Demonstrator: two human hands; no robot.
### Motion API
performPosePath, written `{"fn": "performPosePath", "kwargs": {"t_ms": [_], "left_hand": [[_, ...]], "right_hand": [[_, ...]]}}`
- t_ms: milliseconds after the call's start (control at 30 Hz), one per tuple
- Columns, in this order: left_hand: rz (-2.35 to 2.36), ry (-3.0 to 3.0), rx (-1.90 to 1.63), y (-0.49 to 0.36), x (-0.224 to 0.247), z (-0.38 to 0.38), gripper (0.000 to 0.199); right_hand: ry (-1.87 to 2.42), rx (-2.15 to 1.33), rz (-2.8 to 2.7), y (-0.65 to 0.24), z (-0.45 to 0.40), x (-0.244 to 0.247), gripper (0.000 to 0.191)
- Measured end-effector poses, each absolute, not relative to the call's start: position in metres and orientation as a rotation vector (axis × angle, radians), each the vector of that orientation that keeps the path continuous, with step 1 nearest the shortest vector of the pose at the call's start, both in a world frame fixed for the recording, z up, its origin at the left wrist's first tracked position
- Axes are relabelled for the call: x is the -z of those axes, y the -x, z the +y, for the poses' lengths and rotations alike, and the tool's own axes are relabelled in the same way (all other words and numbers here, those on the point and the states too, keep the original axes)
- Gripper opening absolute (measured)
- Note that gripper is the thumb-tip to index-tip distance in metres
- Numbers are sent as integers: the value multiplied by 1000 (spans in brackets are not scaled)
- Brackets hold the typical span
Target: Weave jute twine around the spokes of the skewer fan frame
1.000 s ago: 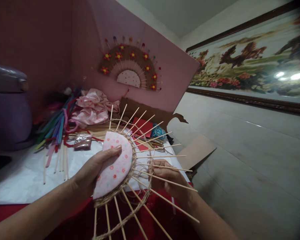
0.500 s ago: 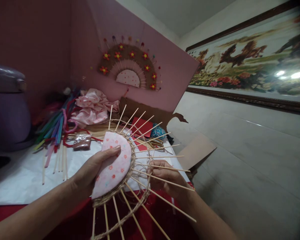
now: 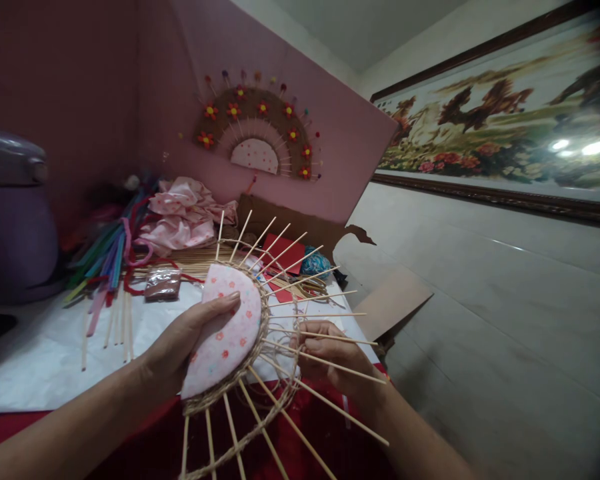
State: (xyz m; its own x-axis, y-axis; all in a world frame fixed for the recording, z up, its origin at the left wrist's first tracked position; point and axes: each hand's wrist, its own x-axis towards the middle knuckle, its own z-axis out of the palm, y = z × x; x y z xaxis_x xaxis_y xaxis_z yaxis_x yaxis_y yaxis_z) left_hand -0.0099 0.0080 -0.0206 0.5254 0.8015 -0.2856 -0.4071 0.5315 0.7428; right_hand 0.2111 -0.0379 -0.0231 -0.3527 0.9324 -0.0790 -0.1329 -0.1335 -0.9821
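Note:
My left hand [image 3: 180,340] grips a half-round fan piece covered in pink floral cloth [image 3: 233,313], its thumb lying on the cloth and its other fingers hidden behind. Thin wooden sticks [image 3: 325,358] radiate from the curved edge, which is bordered with woven twine. Farther out, a second arc of twine [image 3: 265,423] runs across the sticks. At that arc, on the right side, my right hand [image 3: 325,347] pinches the twine between thumb and fingers, close to two sticks. Loose loops of twine [image 3: 273,387] hang behind the sticks.
A finished-looking fan with red flowers [image 3: 263,110] hangs on the pink board. Behind my hands lie crumpled pink cloth [image 3: 180,213], coloured pipe cleaners [image 3: 107,257], a packet of brown material [image 3: 163,284], scissors [image 3: 313,287] and blue yarn [image 3: 316,261]. A purple appliance [image 3: 17,227] stands left.
Almost nothing differs. The fan piece and both hands sit very slightly farther left in view, and my right fingers have shifted a little at the twine.

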Motion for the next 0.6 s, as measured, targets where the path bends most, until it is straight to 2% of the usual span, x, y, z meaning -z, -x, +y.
{"fn": "performPosePath", "kwargs": {"t_ms": [600], "left_hand": [[703, -648, -788, 9, 18, 8, 30]], "right_hand": [[939, -1638, -1311, -211, -36, 24, 16]]}}
